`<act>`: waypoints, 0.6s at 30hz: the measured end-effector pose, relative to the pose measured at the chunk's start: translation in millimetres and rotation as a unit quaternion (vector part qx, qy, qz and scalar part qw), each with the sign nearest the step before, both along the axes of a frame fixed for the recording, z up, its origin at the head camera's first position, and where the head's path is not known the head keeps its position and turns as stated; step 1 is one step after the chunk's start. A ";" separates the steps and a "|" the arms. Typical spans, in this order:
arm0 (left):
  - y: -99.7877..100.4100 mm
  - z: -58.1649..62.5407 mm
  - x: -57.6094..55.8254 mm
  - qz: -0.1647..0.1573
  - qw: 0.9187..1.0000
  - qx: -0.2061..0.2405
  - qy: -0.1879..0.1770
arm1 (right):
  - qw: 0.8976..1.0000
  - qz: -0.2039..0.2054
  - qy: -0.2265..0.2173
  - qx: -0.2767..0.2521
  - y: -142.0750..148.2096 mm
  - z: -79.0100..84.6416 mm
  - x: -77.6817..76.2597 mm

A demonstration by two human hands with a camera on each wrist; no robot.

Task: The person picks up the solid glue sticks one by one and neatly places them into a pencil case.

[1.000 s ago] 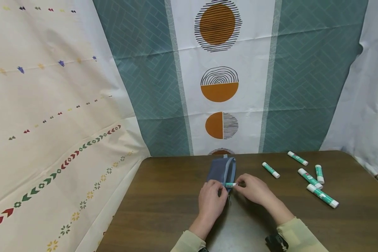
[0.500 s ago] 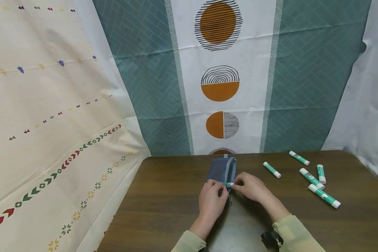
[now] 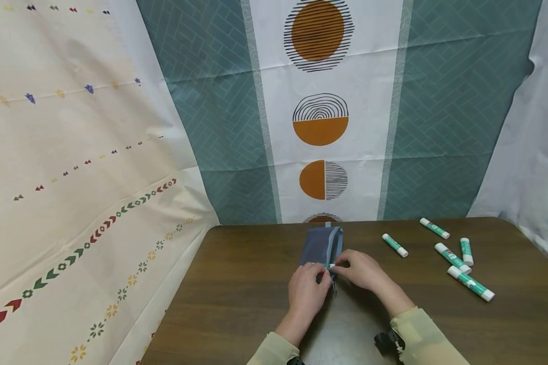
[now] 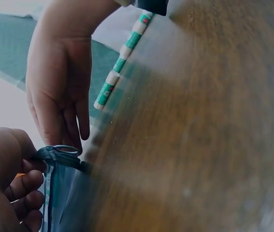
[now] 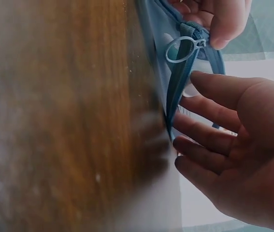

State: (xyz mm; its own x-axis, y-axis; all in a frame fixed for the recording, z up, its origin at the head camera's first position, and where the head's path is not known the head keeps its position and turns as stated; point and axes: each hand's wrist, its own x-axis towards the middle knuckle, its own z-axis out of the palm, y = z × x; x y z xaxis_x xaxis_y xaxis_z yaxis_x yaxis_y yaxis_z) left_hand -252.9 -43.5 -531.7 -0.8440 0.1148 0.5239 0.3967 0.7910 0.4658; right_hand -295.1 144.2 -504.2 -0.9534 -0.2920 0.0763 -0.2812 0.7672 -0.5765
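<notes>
A blue-grey zippered pouch (image 3: 318,246) lies near the table's far edge, its zip undone on the right side. My left hand (image 3: 307,290) pinches the pouch's near corner by the zip; in the right wrist view the ring-shaped zip pull (image 5: 180,50) hangs there. At the opening, my right hand (image 3: 363,272) holds a small green-and-white glue stick by its white end (image 5: 191,90), between thumb and fingers. Most of that stick is inside the pouch, hidden in the head view. Through the pouch's see-through side, a pale and green shape shows faintly.
Several more green-and-white glue sticks lie to the right: one (image 3: 395,245) by itself, one (image 3: 435,228) at the far edge, a short one (image 3: 467,252), and a larger one (image 3: 471,284) touching its neighbour (image 3: 452,258). Patterned cloth (image 3: 228,126) hangs behind the wooden table (image 3: 237,294).
My right hand has moved left, sliding the glue stick deeper into the pouch, so only its white end shows. The left hand keeps its grip on the pouch.
</notes>
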 end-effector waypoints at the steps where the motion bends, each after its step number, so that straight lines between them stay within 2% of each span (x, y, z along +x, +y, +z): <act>1: -0.1 -0.1 0.0 0.001 1.000 0.002 0.000 | 1.000 -0.004 -0.005 -0.002 -0.5 -1.2 -1.3; 10: -0.2 -0.7 0.6 0.004 1.000 0.002 0.011 | 1.000 -0.012 -0.013 0.005 -3.9 -3.3 -12.3; 18: -0.6 -2.5 -0.4 0.003 1.000 0.003 -0.010 | 0.999 -0.013 -0.001 0.031 -7.9 -5.2 -12.5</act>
State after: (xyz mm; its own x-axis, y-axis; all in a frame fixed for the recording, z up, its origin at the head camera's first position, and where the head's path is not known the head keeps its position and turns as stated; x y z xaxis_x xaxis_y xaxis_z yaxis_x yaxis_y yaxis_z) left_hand -253.4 -44.1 -534.2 -0.8549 0.1065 0.5077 0.3828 0.7900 0.4789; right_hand -307.5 136.3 -509.4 -0.9607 -0.2716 0.0577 -0.2602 0.8080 -0.5286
